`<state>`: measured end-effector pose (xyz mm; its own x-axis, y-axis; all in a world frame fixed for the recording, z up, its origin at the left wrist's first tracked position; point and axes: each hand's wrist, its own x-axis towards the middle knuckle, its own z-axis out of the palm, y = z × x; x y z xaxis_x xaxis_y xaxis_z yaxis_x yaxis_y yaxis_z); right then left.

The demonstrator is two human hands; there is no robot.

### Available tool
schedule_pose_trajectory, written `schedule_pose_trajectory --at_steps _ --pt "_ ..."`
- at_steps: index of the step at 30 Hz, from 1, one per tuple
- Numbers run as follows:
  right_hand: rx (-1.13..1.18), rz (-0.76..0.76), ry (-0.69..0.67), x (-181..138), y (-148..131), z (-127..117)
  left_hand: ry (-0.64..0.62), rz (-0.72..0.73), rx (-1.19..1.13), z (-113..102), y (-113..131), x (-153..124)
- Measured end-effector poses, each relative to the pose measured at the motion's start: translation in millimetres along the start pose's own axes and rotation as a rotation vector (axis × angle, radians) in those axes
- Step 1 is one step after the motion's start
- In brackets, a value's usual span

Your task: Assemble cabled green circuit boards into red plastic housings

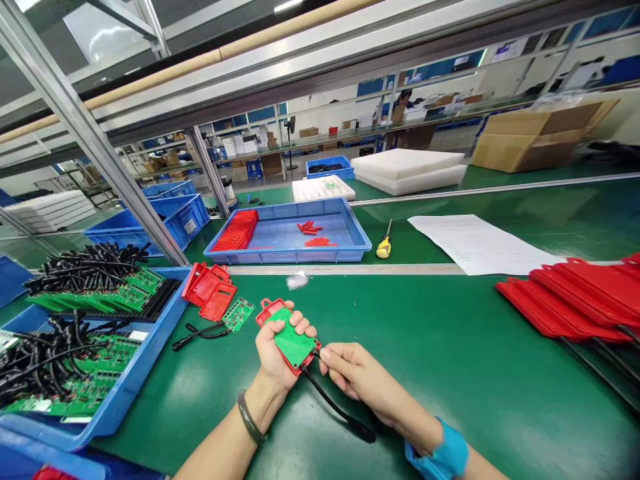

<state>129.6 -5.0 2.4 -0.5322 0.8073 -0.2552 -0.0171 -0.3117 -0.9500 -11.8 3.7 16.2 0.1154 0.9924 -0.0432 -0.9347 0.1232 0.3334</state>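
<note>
My left hand (280,347) wraps round a red plastic case (270,308) with a green circuit board (296,339) lying in it. The thumb presses on the board's left edge, and the fingers curl over its far side. At the case's near end, my right hand (353,370) pinches a black cable where it meets the board. A second black cable (333,405) hangs from the same end and rests on the green table, its connector toward me. Left of my left hand lie a loose circuit board (240,313) with black leads and several red case parts (210,291).
A blue tray (285,255) ahead holds red parts. A yellow screwdriver (384,248) and a paper sheet (475,240) lie right of it. At left, a blue bin (150,363) holds cabled boards. Red cases (575,300) are stacked at right. A metal post (105,143) rises at left.
</note>
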Motion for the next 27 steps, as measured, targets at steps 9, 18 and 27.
schedule_pose_trajectory --at_steps 9,18,27 --pt "-0.818 -0.473 0.299 -7 -1 -2 -0.038 0.056 0.109 4 0 -3" --pt "0.006 -0.094 0.083 2 11 13 -0.185 0.2 0.192 10 -4 -7" --pt "-0.05 -0.219 0.15 4 19 15 -0.213 0.13 0.168 7 -1 -5"
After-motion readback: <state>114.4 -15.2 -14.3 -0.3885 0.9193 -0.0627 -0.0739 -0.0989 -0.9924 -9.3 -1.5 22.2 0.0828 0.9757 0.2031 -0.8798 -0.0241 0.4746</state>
